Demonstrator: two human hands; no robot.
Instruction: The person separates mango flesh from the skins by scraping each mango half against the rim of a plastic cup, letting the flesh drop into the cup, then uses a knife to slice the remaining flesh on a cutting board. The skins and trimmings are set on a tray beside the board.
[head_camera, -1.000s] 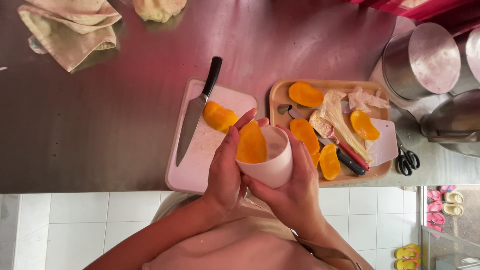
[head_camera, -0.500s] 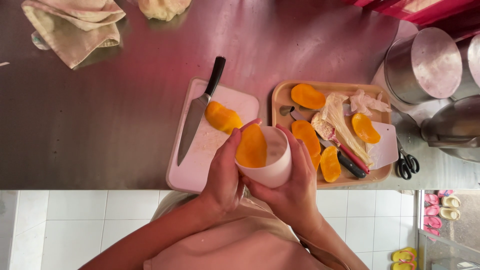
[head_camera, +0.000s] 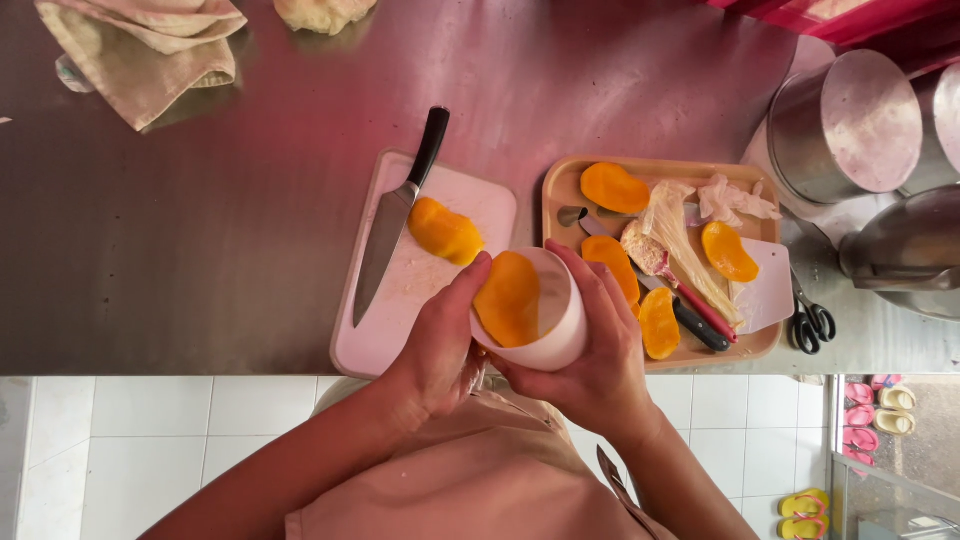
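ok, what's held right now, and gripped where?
Right hand wraps the white cup by its side wall; left hand holds the mango slice at the cup's mouth.

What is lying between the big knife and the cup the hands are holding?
A peeled orange mango piece lies on the cutting board, between knife and cup, in the head view.

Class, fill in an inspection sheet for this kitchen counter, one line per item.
Surface: steel counter, stained.
Job's things: white cup with a mango slice at its rim.
Clutter: cutting board with knife and mango half; tray of mango pieces and peel; scissors; cloth; metal pots.
Hands: left hand and right hand both grip the cup.
Cables: nothing seen.
Surroundings: tiled floor, sandals.
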